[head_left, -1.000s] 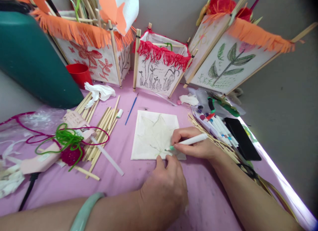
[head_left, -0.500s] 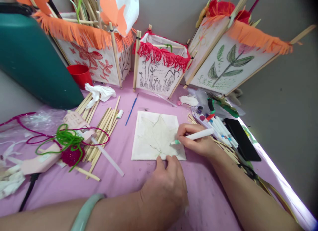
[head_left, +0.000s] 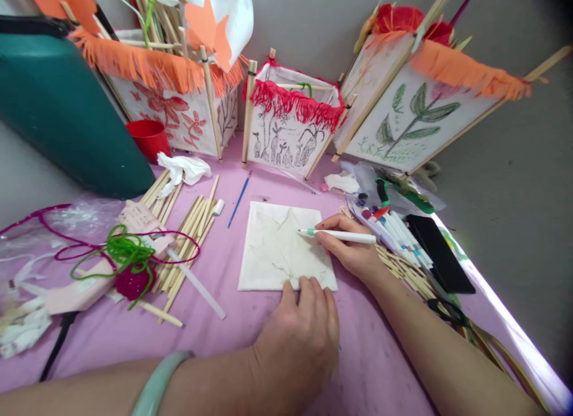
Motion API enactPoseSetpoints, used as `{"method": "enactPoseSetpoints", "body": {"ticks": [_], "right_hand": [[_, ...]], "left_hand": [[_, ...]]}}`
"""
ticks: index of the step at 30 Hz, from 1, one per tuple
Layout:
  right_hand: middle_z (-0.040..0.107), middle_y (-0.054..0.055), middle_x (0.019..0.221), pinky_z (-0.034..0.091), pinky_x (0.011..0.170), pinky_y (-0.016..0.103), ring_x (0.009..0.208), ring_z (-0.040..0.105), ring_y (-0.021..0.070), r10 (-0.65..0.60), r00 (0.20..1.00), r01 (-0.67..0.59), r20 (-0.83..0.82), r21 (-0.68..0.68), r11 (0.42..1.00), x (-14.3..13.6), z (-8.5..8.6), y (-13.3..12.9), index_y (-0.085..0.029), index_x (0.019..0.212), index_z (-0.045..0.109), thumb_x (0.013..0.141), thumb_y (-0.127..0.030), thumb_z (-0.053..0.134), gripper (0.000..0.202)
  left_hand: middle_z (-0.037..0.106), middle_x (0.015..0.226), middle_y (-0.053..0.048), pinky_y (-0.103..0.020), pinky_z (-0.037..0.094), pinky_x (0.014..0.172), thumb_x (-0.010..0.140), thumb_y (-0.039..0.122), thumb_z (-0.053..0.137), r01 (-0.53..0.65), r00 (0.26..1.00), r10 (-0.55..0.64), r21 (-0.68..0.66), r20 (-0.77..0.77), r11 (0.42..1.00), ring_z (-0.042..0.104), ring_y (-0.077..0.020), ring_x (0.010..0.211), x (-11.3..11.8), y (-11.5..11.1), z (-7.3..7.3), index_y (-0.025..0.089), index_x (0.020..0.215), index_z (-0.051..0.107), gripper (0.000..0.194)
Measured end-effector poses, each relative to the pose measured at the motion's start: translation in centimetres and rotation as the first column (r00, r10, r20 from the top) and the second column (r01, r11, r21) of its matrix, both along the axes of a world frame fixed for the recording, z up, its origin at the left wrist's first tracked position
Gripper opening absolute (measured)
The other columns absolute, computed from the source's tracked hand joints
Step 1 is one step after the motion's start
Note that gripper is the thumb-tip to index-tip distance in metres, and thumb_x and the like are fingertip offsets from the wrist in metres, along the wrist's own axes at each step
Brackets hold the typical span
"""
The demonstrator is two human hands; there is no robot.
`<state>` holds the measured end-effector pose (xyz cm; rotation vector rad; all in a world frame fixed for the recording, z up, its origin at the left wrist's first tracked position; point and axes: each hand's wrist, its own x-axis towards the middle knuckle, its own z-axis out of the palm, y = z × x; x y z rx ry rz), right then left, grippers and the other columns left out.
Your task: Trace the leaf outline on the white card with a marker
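A white square panel (head_left: 264, 267) lies on the pink-covered table, with faint green lines forming a leaf outline on it. My left hand (head_left: 302, 326) rests at the panel's lower edge, fingertips pressing on it, fingers bent and slightly apart, nothing visible in them. Pinched in my right hand (head_left: 347, 246) is a white marker (head_left: 353, 237) with a green collar. The marker's tip points left over the upper middle of the panel; whether it touches the surface is too small to tell.
Three decorated paper lanterns (head_left: 289, 138) stand behind the panel. Wooden sticks (head_left: 190, 243), green yarn (head_left: 128, 249) and a pink glue gun (head_left: 80, 287) lie left. Several markers (head_left: 407, 243), a black phone (head_left: 441, 255) and scissors (head_left: 447, 311) lie right.
My right hand has shifted the marker up and left over the panel, and the marker now lies flatter. The fingers of my left hand are spread a little more along the lower edge.
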<state>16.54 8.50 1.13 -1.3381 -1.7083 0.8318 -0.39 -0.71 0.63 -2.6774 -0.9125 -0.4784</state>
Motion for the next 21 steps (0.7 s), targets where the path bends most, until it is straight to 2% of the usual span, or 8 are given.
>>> {"method": "enactPoseSetpoints", "body": {"ticks": [4, 9, 12, 16, 21], "right_hand": [[0.063, 0.0, 0.076, 0.041, 0.049, 0.022, 0.054, 0.052, 0.0089, -0.02, 0.995, 0.023, -0.093, 0.027, 0.999, -0.2, 0.1, 0.3, -0.02, 0.086, 0.061, 0.075, -0.033, 0.068, 0.018], [0.056, -0.002, 0.06, 0.038, 0.043, 0.022, 0.046, 0.047, 0.0087, -0.106, 0.969, 0.094, -0.225, -0.064, 0.994, -0.7, -0.3, 0.6, -0.018, 0.083, 0.06, 0.076, -0.037, 0.066, 0.021], [0.058, -0.002, 0.063, 0.036, 0.042, 0.022, 0.046, 0.047, 0.0083, -0.123, 0.97, 0.115, -0.211, -0.046, 0.992, -0.9, -0.7, 0.6, -0.018, 0.086, 0.061, 0.078, -0.035, 0.064, 0.019], [0.06, -0.001, 0.069, 0.04, 0.05, 0.023, 0.053, 0.051, 0.0096, -0.105, 0.985, 0.106, -0.137, -0.002, 0.994, -0.9, -0.8, 0.4, -0.019, 0.089, 0.064, 0.08, -0.032, 0.062, 0.016], [0.061, -0.001, 0.062, 0.037, 0.047, 0.023, 0.048, 0.049, 0.0094, -0.139, 0.961, 0.126, -0.238, -0.069, 0.99, -1.1, -0.4, 0.7, -0.017, 0.086, 0.063, 0.083, -0.04, 0.057, 0.023]], "left_hand": [[0.066, 0.111, -0.02, -0.046, 0.054, 0.078, 0.088, 0.022, 0.04, -0.027, 1.0, 0.027, -0.031, -0.008, 0.999, 0.061, -0.0322, 0.103, 0.1, 0.0, 0.0, 0.004, 0.112, 0.064, 0.038], [0.065, 0.111, -0.021, -0.048, 0.054, 0.076, 0.087, 0.021, 0.04, 0.0, 1.0, 0.0, -0.002, -0.03, 1.0, 0.061, -0.0336, 0.103, 0.1, 0.1, -0.2, 0.003, 0.112, 0.063, 0.039], [0.065, 0.112, -0.022, -0.049, 0.053, 0.075, 0.087, 0.021, 0.04, 0.007, 0.999, -0.006, 0.005, -0.051, 1.0, 0.06, -0.0343, 0.103, 0.0, 0.1, -0.3, 0.003, 0.113, 0.062, 0.039], [0.065, 0.111, -0.022, -0.049, 0.054, 0.075, 0.087, 0.021, 0.039, 0.016, 0.997, -0.015, 0.015, -0.072, 1.0, 0.06, -0.0342, 0.103, 0.0, 0.1, -0.3, 0.002, 0.114, 0.062, 0.04], [0.065, 0.11, -0.022, -0.048, 0.055, 0.073, 0.087, 0.02, 0.038, 0.014, 0.997, -0.013, 0.017, -0.081, 1.0, 0.061, -0.0339, 0.102, 0.0, 0.1, -0.2, 0.003, 0.113, 0.063, 0.04]]}}
